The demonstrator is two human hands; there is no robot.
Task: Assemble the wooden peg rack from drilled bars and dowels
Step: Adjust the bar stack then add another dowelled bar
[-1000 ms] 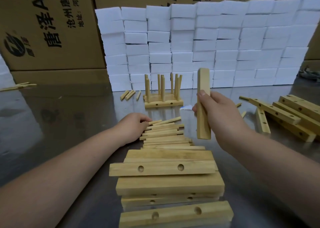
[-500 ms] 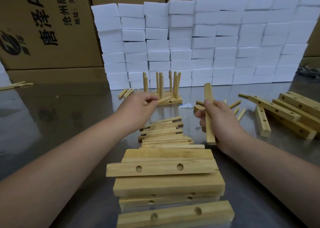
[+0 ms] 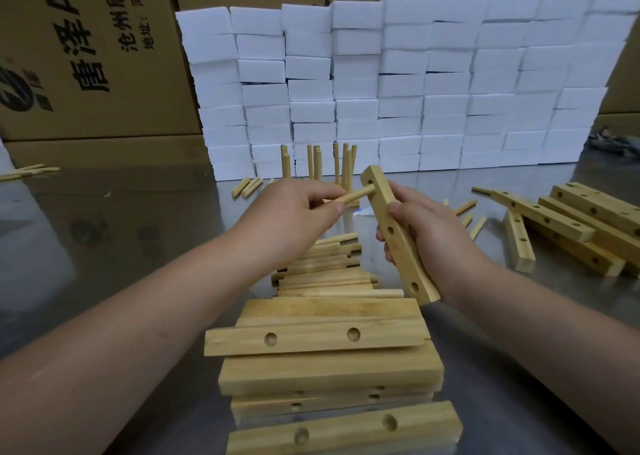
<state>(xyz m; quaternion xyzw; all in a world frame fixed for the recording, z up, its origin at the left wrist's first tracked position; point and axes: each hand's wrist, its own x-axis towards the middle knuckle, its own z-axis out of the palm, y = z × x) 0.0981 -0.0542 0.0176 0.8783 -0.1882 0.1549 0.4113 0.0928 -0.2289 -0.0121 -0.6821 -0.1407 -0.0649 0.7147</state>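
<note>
My right hand [image 3: 429, 233] grips a drilled wooden bar [image 3: 398, 236], held tilted above the table with its holes facing left. My left hand [image 3: 294, 212] pinches a short dowel [image 3: 356, 195] whose tip meets the bar's top hole. Below the hands lies a heap of loose dowels [image 3: 329, 274]. Nearer to me is a stack of drilled bars [image 3: 325, 371]. Behind the hands stands a finished peg rack [image 3: 318, 163] with several upright dowels, its base mostly hidden by my hands.
More drilled bars [image 3: 571, 226] lie piled at the right, with a few loose dowels [image 3: 471, 215] beside them. A wall of white foam blocks [image 3: 398, 84] stands at the back, with cardboard boxes [image 3: 86, 56] behind it. Stray dowels [image 3: 247, 187] lie left of the rack.
My left hand lifted a dowel from the heap and brought it to the bar's top hole. My right hand turned and tilted the bar toward the left hand.
</note>
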